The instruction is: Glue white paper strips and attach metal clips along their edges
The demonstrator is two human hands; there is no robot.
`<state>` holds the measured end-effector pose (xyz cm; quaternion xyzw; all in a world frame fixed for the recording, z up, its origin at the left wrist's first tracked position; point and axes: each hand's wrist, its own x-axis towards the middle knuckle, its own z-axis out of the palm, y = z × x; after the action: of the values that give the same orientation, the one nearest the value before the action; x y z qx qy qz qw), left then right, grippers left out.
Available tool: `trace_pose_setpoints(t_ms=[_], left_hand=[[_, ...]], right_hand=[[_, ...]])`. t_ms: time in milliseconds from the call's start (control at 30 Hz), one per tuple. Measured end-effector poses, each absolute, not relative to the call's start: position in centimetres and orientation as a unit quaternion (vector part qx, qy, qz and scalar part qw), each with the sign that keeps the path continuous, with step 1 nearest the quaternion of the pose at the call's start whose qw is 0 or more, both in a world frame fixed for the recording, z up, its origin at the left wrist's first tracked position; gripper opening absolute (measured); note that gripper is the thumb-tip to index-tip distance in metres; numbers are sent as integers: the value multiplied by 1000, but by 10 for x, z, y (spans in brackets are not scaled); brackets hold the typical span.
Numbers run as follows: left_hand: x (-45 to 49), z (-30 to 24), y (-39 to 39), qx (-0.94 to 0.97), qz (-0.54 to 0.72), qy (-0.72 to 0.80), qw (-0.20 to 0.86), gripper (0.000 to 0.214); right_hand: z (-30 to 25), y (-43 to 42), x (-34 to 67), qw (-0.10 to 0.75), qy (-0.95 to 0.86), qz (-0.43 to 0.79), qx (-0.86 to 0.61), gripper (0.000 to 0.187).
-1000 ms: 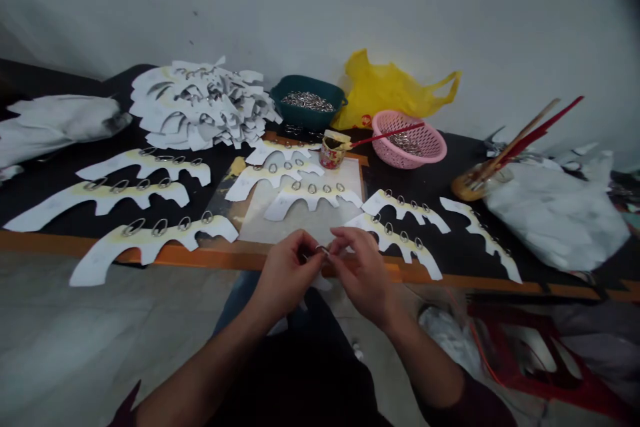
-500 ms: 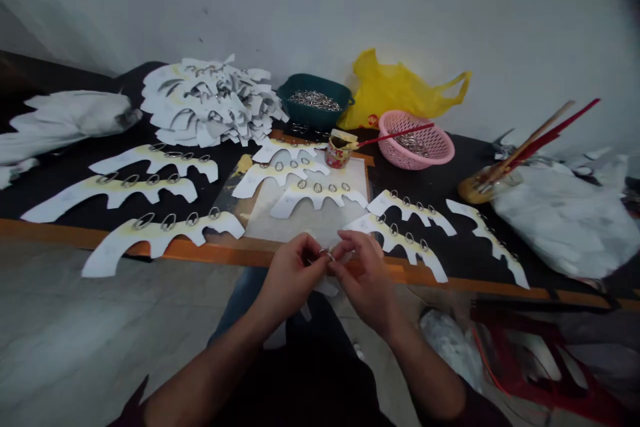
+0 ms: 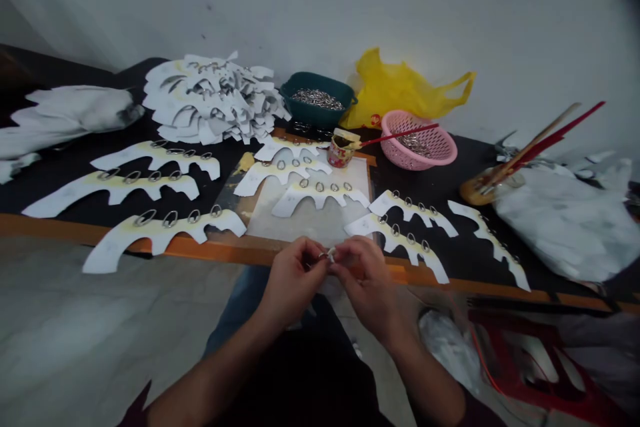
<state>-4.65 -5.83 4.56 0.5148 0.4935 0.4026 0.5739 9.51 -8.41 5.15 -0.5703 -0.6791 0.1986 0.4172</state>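
At the table's front edge, my left hand (image 3: pixel 293 280) is closed in a pinch on a small metal ring (image 3: pixel 322 255). Facing it, my right hand (image 3: pixel 369 287) pinches a white cut piece (image 3: pixel 331 253), its tip at the ring. Fingers cover most of both, so whether the tab passes through the ring cannot be made out. Beyond my hands, a white piece with several rings along its yellowish band (image 3: pixel 320 197) lies on a pale sheet (image 3: pixel 265 225). More such pieces lie to the left (image 3: pixel 165 233) and right (image 3: pixel 400 240).
A heap of ringed white pieces (image 3: pixel 210 103) stands at the back left. Behind are a green basket (image 3: pixel 320 107) of rings, a pink basket (image 3: pixel 419 140), a yellow bag (image 3: pixel 400 90) and a glue cup (image 3: pixel 341 152) with a brush. A jar of brushes (image 3: pixel 475 190) stands right.
My hands have drawn slightly closer together. The right fingers have curled in, and the white tip now shows at the ring. The view has shifted slightly.
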Motion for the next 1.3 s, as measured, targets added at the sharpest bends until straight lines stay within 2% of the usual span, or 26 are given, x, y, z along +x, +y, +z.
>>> trace_pose_setpoints(t_ms=[233,367,500,733,867,1000,1100,1167,1300], left_hand=[[-48,43,-62,559,383,505,535,14],[-49,44,-60,580,366,505,524,13],[-50,42,-58,549,366,486,573,16],[-49,35,-60,577,376,501,524,15],[-49,35,-64,601,377,518,478,14],[-51,46,-68,611,366,532,459,14],[-59,70,-61,638,324,530,455,11],[-67,91,-49,672,273,509,462,10],[-78,123,-14,725,157,412,530,11]], right_hand=[[45,-82,100,400,-642,278,-592,31],[48,-83,98,401,-670,243,-576,20],[48,-83,95,430,-661,204,-580,10],[45,-81,88,408,-671,139,-603,8],[48,-81,87,368,-690,146,-606,21],[58,-82,86,294,-713,178,-611,15],[72,-79,86,312,-706,158,-616,12],[82,-75,88,332,-699,206,-599,9],[94,-68,93,345,-588,457,-572,8]])
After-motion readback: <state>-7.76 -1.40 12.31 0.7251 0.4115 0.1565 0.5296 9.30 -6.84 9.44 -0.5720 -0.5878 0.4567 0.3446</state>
